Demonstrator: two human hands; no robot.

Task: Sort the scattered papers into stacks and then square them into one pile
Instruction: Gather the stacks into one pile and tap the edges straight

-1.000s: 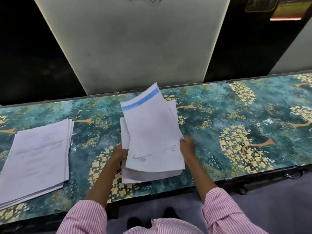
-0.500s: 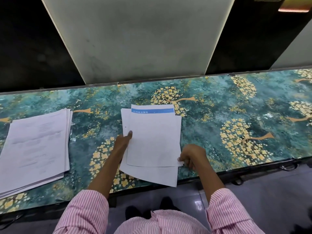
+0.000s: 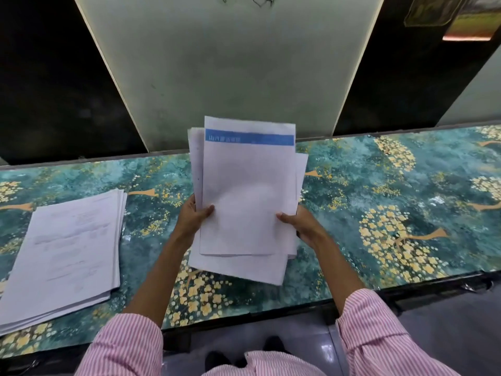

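Above table (image 3: pixel 379 185): left hand (image 3: pixel 193 215), right hand (image 3: pixel 301 223) grip paper bundle (image 3: pixel 248 202), blue-header end away.

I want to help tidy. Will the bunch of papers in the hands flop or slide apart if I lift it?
Probably floppy: the held papers are thin sheets, and the left hand and right hand each grip a side. Likely to slide apart: the edges stick out unevenly.

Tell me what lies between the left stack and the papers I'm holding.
Head view: only bare floral tabletop and the left hand lie between the left stack and held papers.
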